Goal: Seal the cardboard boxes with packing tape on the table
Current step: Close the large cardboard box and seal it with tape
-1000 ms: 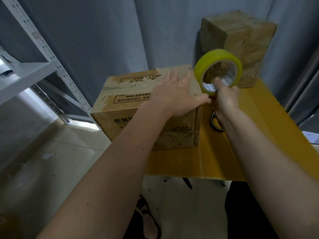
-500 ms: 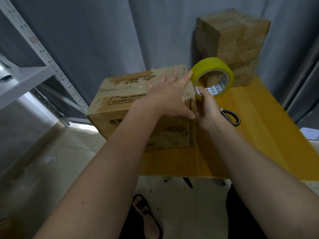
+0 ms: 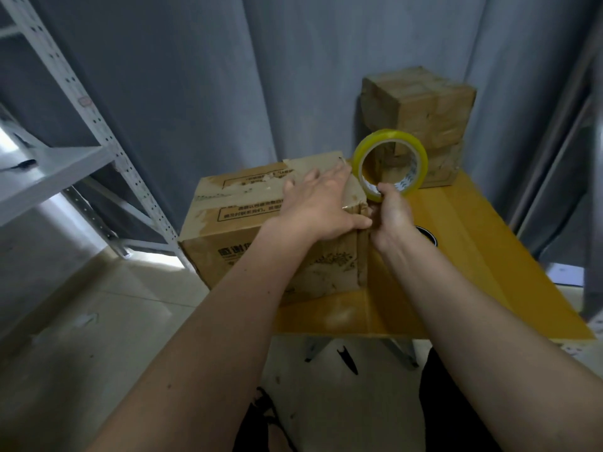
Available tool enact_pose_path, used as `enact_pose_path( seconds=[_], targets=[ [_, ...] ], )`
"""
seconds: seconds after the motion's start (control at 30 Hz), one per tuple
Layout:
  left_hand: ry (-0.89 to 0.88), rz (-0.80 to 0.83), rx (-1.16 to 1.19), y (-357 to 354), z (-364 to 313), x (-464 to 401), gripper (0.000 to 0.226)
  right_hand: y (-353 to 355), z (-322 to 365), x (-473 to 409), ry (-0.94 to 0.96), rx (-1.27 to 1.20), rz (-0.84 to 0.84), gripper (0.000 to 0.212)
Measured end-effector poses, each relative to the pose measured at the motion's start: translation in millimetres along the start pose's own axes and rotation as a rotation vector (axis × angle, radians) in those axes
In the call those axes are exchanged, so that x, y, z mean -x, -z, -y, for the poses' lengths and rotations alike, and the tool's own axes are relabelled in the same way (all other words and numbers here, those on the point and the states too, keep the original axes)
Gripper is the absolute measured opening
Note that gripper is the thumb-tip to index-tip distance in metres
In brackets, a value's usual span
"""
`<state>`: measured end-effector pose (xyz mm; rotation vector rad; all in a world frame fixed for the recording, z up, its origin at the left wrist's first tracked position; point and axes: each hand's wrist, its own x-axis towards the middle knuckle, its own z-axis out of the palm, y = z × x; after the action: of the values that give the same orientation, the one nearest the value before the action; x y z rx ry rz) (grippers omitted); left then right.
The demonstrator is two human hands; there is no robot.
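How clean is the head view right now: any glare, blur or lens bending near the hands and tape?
Head view: dim and soft, but the left hand, right hand and tape roll are readable; glossy sheen on the table near the front edge; bright patch on the floor at left; wide-angle bending curves the shelf upright.

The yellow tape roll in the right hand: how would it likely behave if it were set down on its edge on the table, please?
The tape roll is a round ring held upright by the right hand, so on its edge it would probably roll across the smooth table. Its open core suggests it is fairly light. Laid flat, it should stay put.
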<state>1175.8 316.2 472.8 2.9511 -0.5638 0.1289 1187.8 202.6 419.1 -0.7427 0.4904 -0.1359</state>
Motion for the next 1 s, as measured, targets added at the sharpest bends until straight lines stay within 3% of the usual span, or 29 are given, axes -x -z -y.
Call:
enact_pose_path(
  seconds=[0.07,0.2,0.3,0.47,0.6,0.73,0.87,1.0],
  targets=[
    [-0.006,-0.016,0.013,0.7,-0.8,3.4,0.097,-1.0,2.1,2.8,0.023,0.033,-0.015,0.015],
    [0.003,-0.075,-0.014,-0.4,-2.6,9.4,0.099,-0.9,1.6,8.0,0.061,0.102,-0.040,0.034],
    [0.046,-0.093,-0.118,-3.0,-6.0,12.9,0.110,-0.4,4.4,9.3,0.063,0.159,-0.039,0.029],
    [0.029,-0.153,-0.114,-4.0,-6.8,18.8,0.101,-7.9,24.5,2.3,0.228,0.318,-0.018,0.039],
    [0.029,-0.179,-0.051,-1.3,-5.1,21.3,0.094,-5.0,22.1,6.9,0.115,0.339,0.117,0.044],
    [-0.006,-0.228,-0.045,-3.4,-4.5,22.0,0.092,5.0,12.8,6.8,0.039,0.222,0.263,0.037],
    [-0.004,-0.246,-0.053,-4.5,-3.1,20.5,0.093,-1.4,12.6,4.0,0.123,0.444,0.174,0.021],
    [-0.004,-0.248,-0.041,-5.7,-1.2,19.8,0.092,1.2,8.2,-2.9,0.176,0.423,0.137,0.024]
  ],
)
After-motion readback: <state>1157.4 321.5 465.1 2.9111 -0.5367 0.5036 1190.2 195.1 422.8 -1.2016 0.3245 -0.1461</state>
